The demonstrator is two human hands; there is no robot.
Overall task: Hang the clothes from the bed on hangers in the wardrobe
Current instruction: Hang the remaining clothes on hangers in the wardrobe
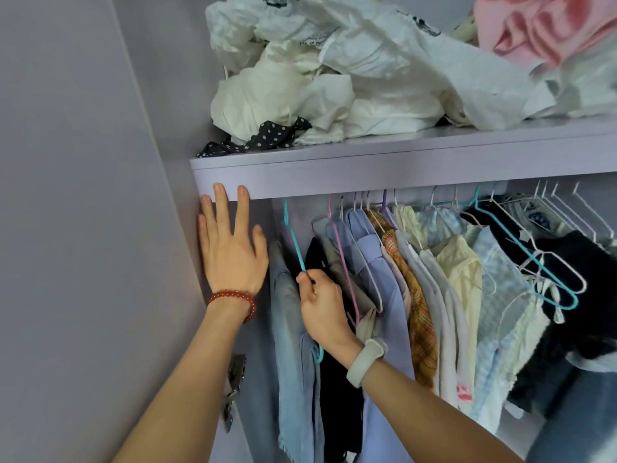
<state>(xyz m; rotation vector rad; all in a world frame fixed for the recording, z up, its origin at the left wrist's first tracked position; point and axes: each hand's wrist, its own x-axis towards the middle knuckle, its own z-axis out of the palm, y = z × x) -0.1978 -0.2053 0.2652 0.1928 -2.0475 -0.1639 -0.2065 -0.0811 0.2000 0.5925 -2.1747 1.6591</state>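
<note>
Inside the lilac wardrobe [400, 172], the left hand [230, 248] lies flat, fingers [220, 202] spread, on the shelf edge. At its four o'clock, the right hand [320, 309] pinches the teal hanger [295, 242] carrying pale jeans [293, 362].

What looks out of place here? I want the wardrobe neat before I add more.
The white clothes lie crumpled on the shelf, not hung. At the rail's right end, empty hangers hang tangled and tilted.

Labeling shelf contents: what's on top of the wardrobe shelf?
On the shelf: a heap of crumpled white garments, a black polka-dot cloth at its left front edge, and a pink fabric at top right. Whatever lies under or behind the heap is covered.
</note>
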